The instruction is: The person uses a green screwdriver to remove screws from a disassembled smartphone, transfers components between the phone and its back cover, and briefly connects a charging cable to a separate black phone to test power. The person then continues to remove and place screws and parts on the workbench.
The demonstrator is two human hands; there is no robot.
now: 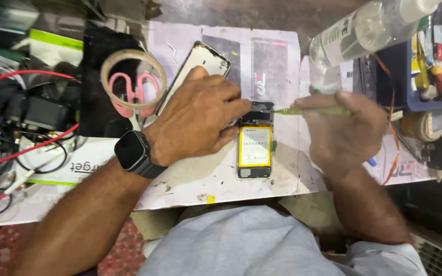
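Right hand (341, 128) grip pinches a slim green tool (310, 110); left hand (200, 117) flat, steadying the opened phone (255, 145).

Left hand (198, 120) hides the opened phone's (255, 145) upper left edge

An opened phone (255, 145) lies on the counter (190, 179) between the hands, with its back cover (200, 64) behind and to the left. Left of that cover, scissors (131, 94) lie inside a tape ring (109, 69). A bottle (364, 30) lies at the far right, behind the right hand (341, 130) and its tool (303, 110).
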